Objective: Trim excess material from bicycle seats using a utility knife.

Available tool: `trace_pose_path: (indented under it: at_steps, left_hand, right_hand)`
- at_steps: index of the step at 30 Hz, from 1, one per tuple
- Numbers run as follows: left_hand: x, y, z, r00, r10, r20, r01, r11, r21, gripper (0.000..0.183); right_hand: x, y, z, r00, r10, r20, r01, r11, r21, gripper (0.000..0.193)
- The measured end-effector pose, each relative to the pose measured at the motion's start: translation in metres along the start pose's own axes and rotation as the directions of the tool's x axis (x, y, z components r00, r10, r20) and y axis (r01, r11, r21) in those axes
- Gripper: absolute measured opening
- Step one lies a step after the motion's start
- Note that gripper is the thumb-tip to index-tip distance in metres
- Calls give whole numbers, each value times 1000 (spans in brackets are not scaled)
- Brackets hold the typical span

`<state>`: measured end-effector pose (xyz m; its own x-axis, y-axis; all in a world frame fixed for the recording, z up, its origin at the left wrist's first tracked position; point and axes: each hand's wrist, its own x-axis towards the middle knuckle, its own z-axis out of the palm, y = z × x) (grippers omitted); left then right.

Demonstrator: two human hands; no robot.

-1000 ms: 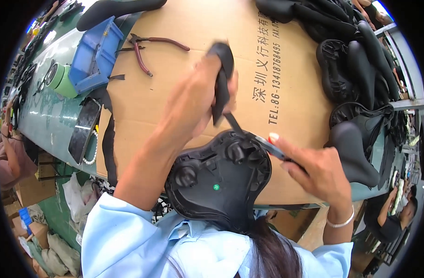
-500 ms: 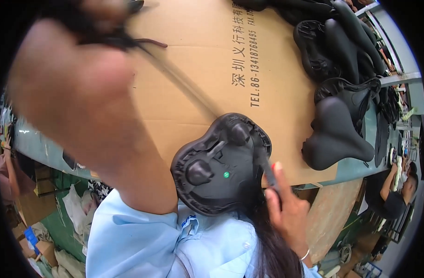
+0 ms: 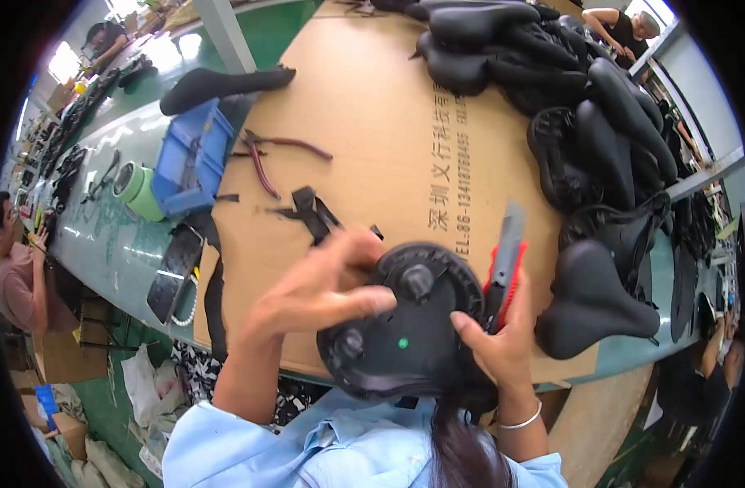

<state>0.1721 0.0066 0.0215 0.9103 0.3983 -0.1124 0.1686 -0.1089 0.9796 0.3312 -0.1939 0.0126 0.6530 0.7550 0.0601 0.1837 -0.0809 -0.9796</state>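
A black bicycle saddle [image 3: 429, 342] is held up in front of my body, its underside facing up with a small green dot on it. In my right hand [image 3: 507, 333] is a utility knife [image 3: 507, 264] with red edges, blade out and pointing away from me. That hand's thumb rests at the saddle's right rim. My left hand [image 3: 328, 289], slightly blurred, is at the saddle's left edge, thumb stretched over the underside and fingers apart. Cut black strips [image 3: 311, 213] lie on the cardboard just beyond it.
Pliers with dark red handles [image 3: 263, 163] lie on the cardboard sheet [image 3: 372, 106]. To the left stand a blue bin [image 3: 195, 154], a green tub [image 3: 137, 191] and a phone [image 3: 173, 276]. Black saddles [image 3: 592, 301] pile up along the right and far side. Other people work around.
My left hand has come back from the far left to the saddle, letting go of a dark strip. The knife has lifted off the saddle's right rim and now points up.
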Motion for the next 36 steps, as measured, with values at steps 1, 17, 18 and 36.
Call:
trace_pose_path:
  at_steps: [1,17,18,36]
  left_hand:
    - [5,-7,0,985,0,171,9,999,-50,59]
    - [344,-32,-66,708,671,-221,-10,322,947,64]
    - [353,-33,-65,707,672,-220,-9,320,947,64]
    - [128,14,-72,948,-167,-270,30,895,-445,46]
  right_hand:
    - [14,-8,-1,983,-182,13,181,968,-176,79]
    - [-33,50,-4,916,331,-226,-269,926,266,43]
    - [-33,56,-5,932,286,-222,-245,950,196,41]
    - [-26,36,-8,862,256,-437,-97,931,352,47]
